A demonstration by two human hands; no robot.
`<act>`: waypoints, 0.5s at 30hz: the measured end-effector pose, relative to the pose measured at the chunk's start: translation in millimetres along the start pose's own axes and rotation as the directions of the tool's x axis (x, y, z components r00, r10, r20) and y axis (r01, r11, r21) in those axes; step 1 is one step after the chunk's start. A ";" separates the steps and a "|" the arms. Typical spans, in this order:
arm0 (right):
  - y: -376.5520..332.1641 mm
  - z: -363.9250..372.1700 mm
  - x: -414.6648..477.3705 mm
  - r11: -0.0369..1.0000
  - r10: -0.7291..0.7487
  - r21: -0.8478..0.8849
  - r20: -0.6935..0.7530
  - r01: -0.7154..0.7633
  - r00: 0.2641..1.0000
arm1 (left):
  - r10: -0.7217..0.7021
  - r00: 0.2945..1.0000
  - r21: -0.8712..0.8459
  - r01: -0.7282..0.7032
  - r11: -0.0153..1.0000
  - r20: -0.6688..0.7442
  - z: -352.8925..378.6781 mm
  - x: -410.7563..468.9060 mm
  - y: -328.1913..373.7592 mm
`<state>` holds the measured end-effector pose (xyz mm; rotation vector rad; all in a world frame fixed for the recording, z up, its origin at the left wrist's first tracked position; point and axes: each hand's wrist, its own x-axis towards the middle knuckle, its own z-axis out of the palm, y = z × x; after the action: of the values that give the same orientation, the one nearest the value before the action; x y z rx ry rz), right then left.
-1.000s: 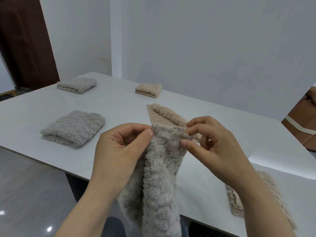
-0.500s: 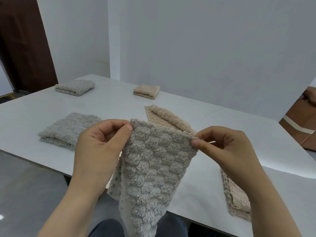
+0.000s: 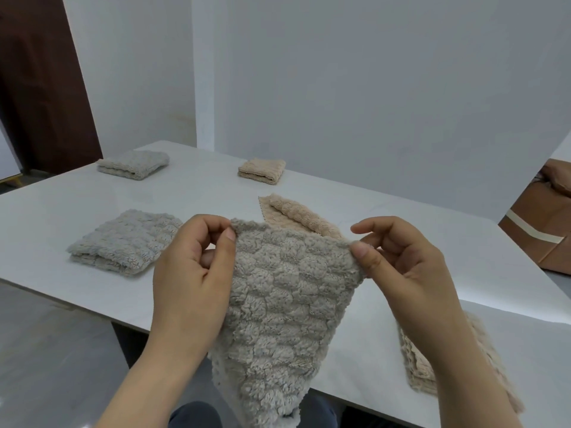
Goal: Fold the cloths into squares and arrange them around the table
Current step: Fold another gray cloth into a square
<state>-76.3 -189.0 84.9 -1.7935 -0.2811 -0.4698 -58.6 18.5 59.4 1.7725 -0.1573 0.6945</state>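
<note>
Now, with your left hand [image 3: 191,273] and right hand [image 3: 398,264] each pinching a top corner of the grey cloth [image 3: 287,304] hanging over the table [image 3: 386,230] edge, keep corners level before folding.

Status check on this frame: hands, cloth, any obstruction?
Left hand and right hand each pinch a top corner of the grey cloth, hanging unfolded above the table edge. Three folded cloths already placed. Nothing in the way.

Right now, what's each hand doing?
Left hand: closed, pinching the top left corner of the grey cloth.
Right hand: closed, pinching its top right corner.
</note>
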 end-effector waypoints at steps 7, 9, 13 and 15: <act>1.9 -2.2 2.9 0.987 -0.011 -0.159 0.003 0.011 1.000 | 0.054 0.997 -0.036 -0.052 0.998 0.056 4.2 2.9 5.9; 1.3 -1.1 4.2 0.962 -0.018 -0.273 0.032 0.026 0.999 | 0.077 0.991 -0.042 -0.073 0.996 0.113 7.4 3.0 8.8; -2.1 10.4 5.6 0.951 0.009 -0.307 0.159 0.041 0.987 | 0.143 0.957 0.022 -0.153 0.988 0.253 13.4 -0.1 13.0; -3.1 16.1 4.3 0.962 0.031 -0.273 0.198 0.024 0.980 | 0.164 0.944 0.050 -0.186 0.981 0.285 15.1 -1.6 13.2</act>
<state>-71.1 -173.0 85.9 -2.1180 -0.3669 -0.3366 -60.1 0.1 67.2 1.9412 -0.4921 0.5773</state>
